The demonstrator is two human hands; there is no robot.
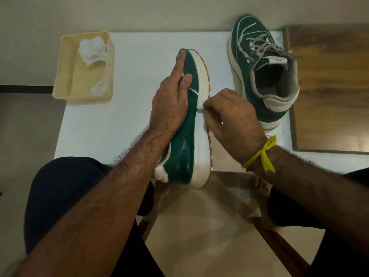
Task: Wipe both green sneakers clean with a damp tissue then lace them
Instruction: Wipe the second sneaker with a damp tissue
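over the near edge of the white table (129, 80), in the head view, the person holds a green sneaker (189, 108) on its side, toe pointing away, its thick white midsole turned to the right. the left hand (171, 100) lies along the glossy green upper, index finger stretched to the toe and thumb pressed on the side panel, so the hand clasps the shoe. the right hand (231, 118) has its fingers curled, pinching a small wad of white tissue (200, 108) against the midsole about halfway along. a yellow thread band (261, 154) is tied at the right wrist.

the second green sneaker (265, 76) stands upright on the table's far right corner, well apart from the first; it has loose grey laces, a grey padded collar and a white tongue label whose mark cannot be read. no other writing can be made out.

at the far left a cream plastic tray (63, 76), rectangular with ribbed walls, holds two crumpled white tissues (92, 50). a wood-grain board (329, 86) lies just right of the table.
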